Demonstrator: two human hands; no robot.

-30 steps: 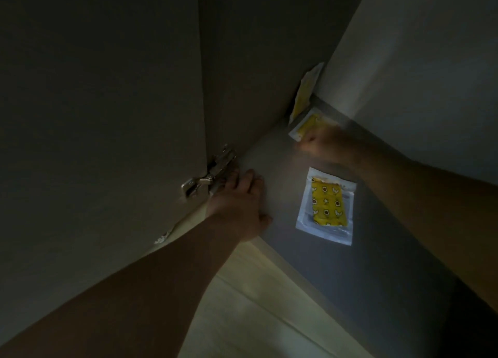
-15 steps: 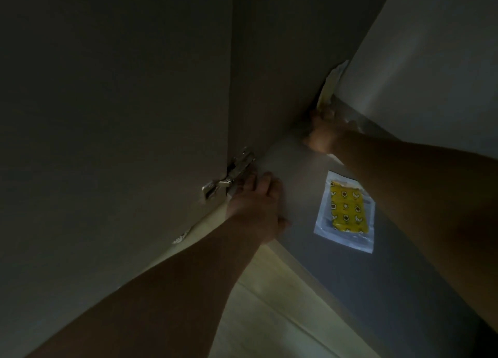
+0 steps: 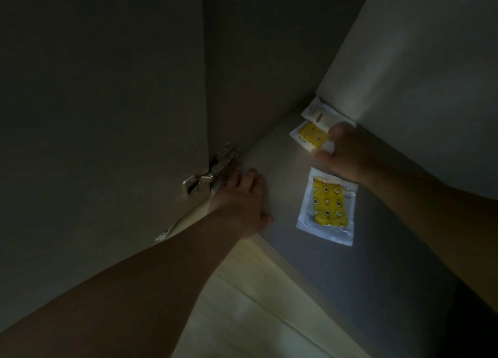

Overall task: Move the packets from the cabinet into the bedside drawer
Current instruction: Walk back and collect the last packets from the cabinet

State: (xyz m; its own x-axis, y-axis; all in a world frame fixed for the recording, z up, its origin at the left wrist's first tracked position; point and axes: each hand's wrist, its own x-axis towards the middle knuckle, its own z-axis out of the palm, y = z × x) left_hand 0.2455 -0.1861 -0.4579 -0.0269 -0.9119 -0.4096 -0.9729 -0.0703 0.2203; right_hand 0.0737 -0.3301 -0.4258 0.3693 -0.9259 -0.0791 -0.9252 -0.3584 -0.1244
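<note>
Three packets lie on the grey cabinet shelf (image 3: pixel 283 169). A clear packet with a yellow patterned pad (image 3: pixel 327 205) lies flat near the shelf's front. In the back corner a second yellow packet (image 3: pixel 307 135) lies flat, and a white packet (image 3: pixel 318 114) overlaps its far end. My right hand (image 3: pixel 347 153) reaches into that corner, and its thumb and fingers pinch the near edge of the second yellow packet. My left hand (image 3: pixel 242 198) rests flat on the shelf's front left, beside the door hinge.
The open cabinet door (image 3: pixel 102 115) stands at the left with its metal hinge (image 3: pixel 213 169) close to my left fingers. The cabinet's back and side walls close in the corner. Pale wooden floor (image 3: pixel 250 303) shows below the shelf edge.
The packet that leaned upright in the back corner now lies flat over the second yellow packet. My right hand has drawn back from the corner onto that packet's edge. My left hand has stayed put.
</note>
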